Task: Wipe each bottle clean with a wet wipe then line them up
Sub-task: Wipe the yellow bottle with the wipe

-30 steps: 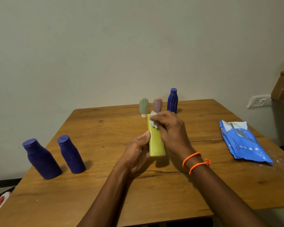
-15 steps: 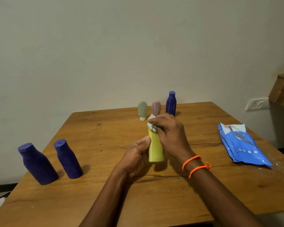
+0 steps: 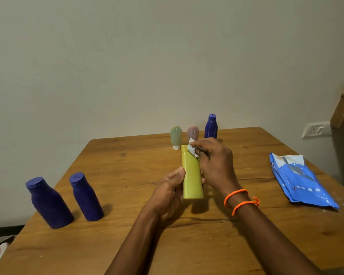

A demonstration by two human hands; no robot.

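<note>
A wooden table [image 3: 111,245] is set against a plain pale wall, and the yellow bottle [image 3: 192,175] is held upright just above it, near the middle. The lower part of the bottle is gripped by the left hand [image 3: 168,192], with the thumb pressed on its front and the fingers curled behind. A crumpled wet wipe [image 3: 193,149] is pinched in the curled fingers of the right hand [image 3: 216,163] and is pressed against the bottle's upper right edge, at the shoulder beside the cap.

Compared with a second ago, the bottle has been brought more upright, while the wipe has stayed up near the cap; the grips of both hands are unchanged. From this it is judged that the upper part is being finished and that wiping of this bottle is well along, with the lower body, now covered by the left hand, possibly left to do.

Three small bottles, a green bottle [image 3: 175,136], a pink bottle [image 3: 193,132] and a ribbed blue bottle [image 3: 211,126], are stood in a row at the far edge. Two dark blue bottles [image 3: 68,199] are stood apart at the left. A blue wipe pack [image 3: 300,181] is lying open at the right.
</note>
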